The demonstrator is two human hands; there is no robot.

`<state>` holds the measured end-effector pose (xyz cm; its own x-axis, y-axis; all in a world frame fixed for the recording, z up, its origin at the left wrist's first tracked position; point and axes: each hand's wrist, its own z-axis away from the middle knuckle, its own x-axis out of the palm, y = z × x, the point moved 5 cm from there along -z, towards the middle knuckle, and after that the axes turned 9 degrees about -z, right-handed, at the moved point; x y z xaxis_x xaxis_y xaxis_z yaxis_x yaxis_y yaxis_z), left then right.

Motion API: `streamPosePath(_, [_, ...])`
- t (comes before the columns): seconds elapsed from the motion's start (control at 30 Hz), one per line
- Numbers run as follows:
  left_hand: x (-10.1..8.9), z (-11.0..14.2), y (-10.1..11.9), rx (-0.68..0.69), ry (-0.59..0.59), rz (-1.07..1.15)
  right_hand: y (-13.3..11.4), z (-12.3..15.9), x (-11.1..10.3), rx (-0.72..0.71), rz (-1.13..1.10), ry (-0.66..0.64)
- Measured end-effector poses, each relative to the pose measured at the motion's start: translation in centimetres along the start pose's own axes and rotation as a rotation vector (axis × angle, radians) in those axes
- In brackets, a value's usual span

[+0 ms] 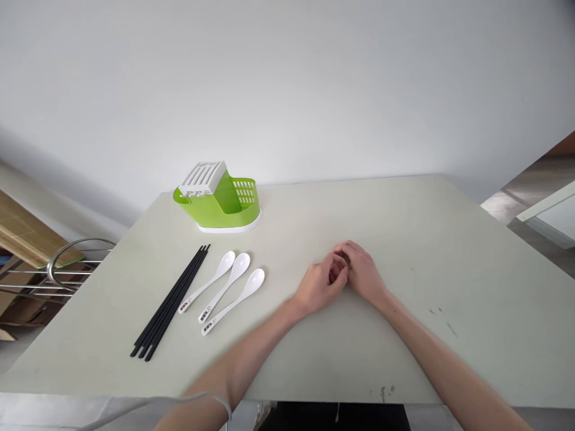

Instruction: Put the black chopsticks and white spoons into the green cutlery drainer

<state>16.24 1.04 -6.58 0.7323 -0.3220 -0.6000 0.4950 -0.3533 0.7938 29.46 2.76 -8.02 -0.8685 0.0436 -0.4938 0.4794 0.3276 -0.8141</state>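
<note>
My left hand [320, 282] and my right hand [360, 268] rest together on the table, touching at the fingers. The left fingers are curled inward, and no object shows in them. My right hand is bent over the left fingertips, its own fingers curled, with nothing visible in it. To the left of my hands lie three white spoons, the nearest [238, 302] lowest, beside a middle spoon [227, 286] and a left spoon [209, 280]. Several black chopsticks [173, 299] lie side by side, slanting, left of the spoons.
Behind the spoons, a green utensil caddy [197, 212] with a white slotted top and white base stands near the wall [314, 108]. A grey cable [179, 398] crosses my left forearm at the table's [404, 215] front edge. A metal rack [58, 269] stands at left.
</note>
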Motion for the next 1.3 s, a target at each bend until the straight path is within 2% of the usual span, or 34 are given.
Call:
streamPosePath(0.7, [0.0, 0.0, 0.1, -0.011, 0.000, -0.023, 0.1, 0.0, 0.1, 0.004, 0.010, -0.010])
streamPosePath(0.87, [-1.2, 0.8, 1.2, 0.013, -0.067, -0.064, -0.1, -0.1, 0.3, -0.001, 0.008, -0.019])
streamPosePath(0.97, [-4.1, 2.0, 2.5, 0.014, -0.057, -0.182, -0.2, -0.1, 0.3, 0.003, 0.020, 0.009])
streamPosePath(1.1, [-10.8, 4.7, 3.6, -0.053, 0.121, -0.378, -0.3, -0.1, 0.3, 0.010, 0.017, 0.018])
streamPosePath(1.2, [-16.7, 7.6, 3.0, -0.217, 0.256, -0.610, -0.4, -0.1, 0.3, 0.001, 0.001, 0.008])
streamPosePath(1.3, [-22.0, 10.9, 1.1, -0.432, 0.279, -0.815, -0.4, 0.0, 0.4, -0.007, 0.002, 0.005])
